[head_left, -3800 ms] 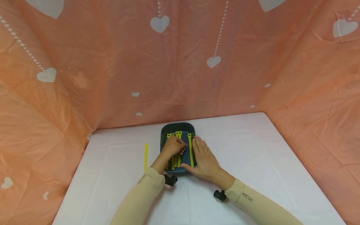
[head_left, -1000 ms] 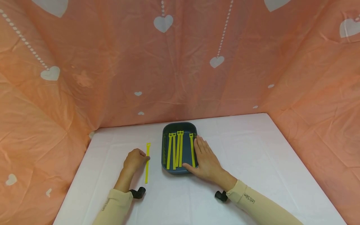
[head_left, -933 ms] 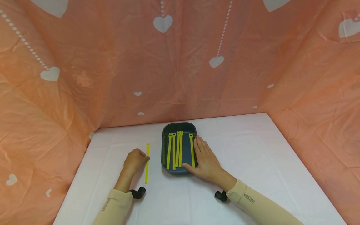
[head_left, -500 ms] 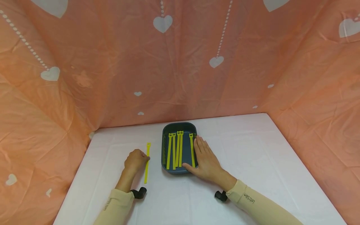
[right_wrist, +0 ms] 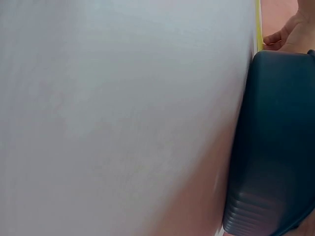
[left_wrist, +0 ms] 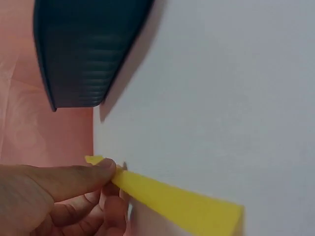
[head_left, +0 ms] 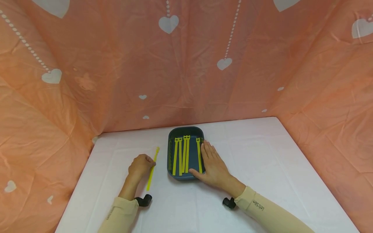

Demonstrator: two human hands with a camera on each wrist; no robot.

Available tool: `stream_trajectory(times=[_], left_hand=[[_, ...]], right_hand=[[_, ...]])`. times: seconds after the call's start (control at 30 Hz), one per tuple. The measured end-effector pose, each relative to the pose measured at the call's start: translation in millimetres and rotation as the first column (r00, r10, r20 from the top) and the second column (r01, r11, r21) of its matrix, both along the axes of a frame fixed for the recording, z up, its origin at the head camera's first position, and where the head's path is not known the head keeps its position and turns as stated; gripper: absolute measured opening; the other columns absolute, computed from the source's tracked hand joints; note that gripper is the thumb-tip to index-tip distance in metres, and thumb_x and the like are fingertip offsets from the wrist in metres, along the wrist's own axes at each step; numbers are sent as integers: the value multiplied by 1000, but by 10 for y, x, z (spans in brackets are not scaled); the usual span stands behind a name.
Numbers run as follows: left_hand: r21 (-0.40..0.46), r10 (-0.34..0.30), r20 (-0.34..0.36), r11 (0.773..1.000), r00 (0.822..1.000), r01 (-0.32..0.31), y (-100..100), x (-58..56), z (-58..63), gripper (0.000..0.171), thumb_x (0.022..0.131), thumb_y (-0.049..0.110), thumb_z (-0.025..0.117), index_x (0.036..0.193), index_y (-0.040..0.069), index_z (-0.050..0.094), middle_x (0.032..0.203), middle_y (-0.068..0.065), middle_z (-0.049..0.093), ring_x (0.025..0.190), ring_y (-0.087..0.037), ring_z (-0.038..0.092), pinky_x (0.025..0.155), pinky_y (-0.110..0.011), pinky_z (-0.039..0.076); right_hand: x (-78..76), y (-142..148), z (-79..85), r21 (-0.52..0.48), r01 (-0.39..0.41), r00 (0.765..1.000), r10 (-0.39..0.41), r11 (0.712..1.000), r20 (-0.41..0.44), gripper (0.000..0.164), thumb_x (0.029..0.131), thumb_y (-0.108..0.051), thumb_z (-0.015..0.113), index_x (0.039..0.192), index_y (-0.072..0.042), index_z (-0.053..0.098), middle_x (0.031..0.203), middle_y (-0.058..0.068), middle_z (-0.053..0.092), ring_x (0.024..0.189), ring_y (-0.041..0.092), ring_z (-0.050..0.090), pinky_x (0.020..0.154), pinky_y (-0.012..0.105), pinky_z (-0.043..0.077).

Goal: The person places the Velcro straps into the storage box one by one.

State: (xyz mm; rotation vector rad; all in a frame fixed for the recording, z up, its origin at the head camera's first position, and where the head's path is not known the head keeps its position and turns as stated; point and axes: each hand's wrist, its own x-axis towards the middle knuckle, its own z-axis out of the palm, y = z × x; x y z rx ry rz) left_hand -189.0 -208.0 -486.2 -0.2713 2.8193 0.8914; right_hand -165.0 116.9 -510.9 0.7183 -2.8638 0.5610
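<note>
Between thumb and fingers my left hand [head_left: 141,166] pinches a yellow cable tie strap [head_left: 151,176] near its middle, left of the tray. In the left wrist view the thumb presses on the strap [left_wrist: 172,199], whose lower part stands off the white surface. My right hand [head_left: 214,168] lies with straight fingers along the right rim of a dark blue-green tray [head_left: 182,130], its thumb over the near right corner. Inside the tray several like yellow straps [head_left: 186,155] lie lengthwise, heads at the far end; one lies apart at the right.
A white-covered table [head_left: 253,155] bears the tray near its back edge. Pink-orange cloth [head_left: 198,90] with white hearts hangs behind and on both sides. Black wrist cameras [head_left: 144,200] sit below each hand.
My left hand has gone from inside the tray to the strap at its left and pinches it. The strap has since tilted, its top leaning right. The right hand stays on the tray.
</note>
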Motion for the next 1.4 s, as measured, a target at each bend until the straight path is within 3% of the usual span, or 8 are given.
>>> stream_trajectory(times=[0.27, 0.63, 0.87, 1.2, 1.4], left_hand=[[87, 3, -45, 996, 999, 1, -48, -25, 85, 19, 98, 22, 75, 101, 3, 75, 96, -11, 74, 88, -28, 67, 70, -38, 49], [232, -15, -111, 972, 994, 41, -84, -28, 199, 21, 100, 15, 74, 105, -5, 73, 85, -11, 74, 80, -26, 71, 65, -29, 51], [257, -21, -135, 965, 991, 56, -93, -41, 278, 23, 102, 17, 74, 109, -4, 74, 89, -13, 77, 87, -36, 73, 65, -29, 52], [257, -21, -150, 965, 988, 59, -84, -67, 398, 29, 105, 25, 72, 117, -1, 72, 100, -14, 78, 98, -39, 73, 71, -32, 51], [272, -27, -201, 959, 979, 82, -48, -96, 497, 30, 105, 26, 73, 118, -1, 72, 101, -14, 79, 99, -40, 73, 74, -32, 54]], right_hand=[[8, -1, 11, 4, -2, 1000, 2, 1000, 11, 116, 98, -74, 58, 167, 10, 16, 177, 27, 11, 165, 37, 11, 134, 49, 14], [3, 2, 12, 14, 0, 1000, 0, 1000, 15, 116, 98, -74, 56, 167, 10, 16, 177, 27, 9, 166, 37, 11, 134, 49, 14], [3, 6, 10, 13, -1, 1000, 0, 1000, 20, 116, 98, -75, 56, 167, 10, 16, 177, 26, 8, 166, 37, 10, 134, 49, 13], [2, 1, 7, 17, 2, 1000, -2, 1000, 25, 116, 99, -75, 55, 168, 9, 15, 177, 27, 9, 166, 36, 10, 134, 48, 12], [0, -4, 9, 23, 7, 1000, -7, 1000, 16, 116, 98, -75, 56, 167, 9, 17, 177, 27, 11, 166, 35, 9, 134, 49, 11]])
